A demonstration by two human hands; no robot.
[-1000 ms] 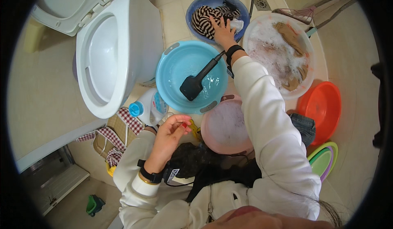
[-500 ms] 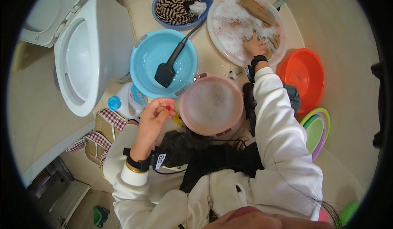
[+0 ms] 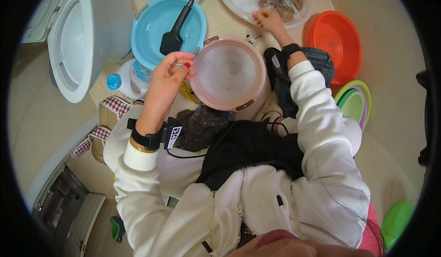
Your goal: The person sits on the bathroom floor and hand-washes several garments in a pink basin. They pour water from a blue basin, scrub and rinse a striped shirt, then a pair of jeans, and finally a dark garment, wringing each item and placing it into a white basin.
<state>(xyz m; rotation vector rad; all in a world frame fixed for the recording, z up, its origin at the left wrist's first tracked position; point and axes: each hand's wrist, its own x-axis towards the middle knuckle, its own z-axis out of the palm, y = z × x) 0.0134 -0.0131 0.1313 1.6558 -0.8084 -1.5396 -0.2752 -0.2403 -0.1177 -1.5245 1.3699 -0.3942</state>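
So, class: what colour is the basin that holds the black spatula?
Light blue basin, with the spatula resting inside; the head view shows it.

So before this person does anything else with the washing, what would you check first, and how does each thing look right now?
1. Right hand in contact with the soapy white basin: ok, fingers at its near rim.
2. Left hand has a firm hold on the small red thing: cannot tell, it is pinched at the fingertips but too small to judge.
3. Pink basin sits level: ok, it lies flat in front of the knees.
4. Black spatula within reach: ok, it rests in the blue basin.
5. Detergent bottle capped: ok, blue cap on, bottle lying on its side.
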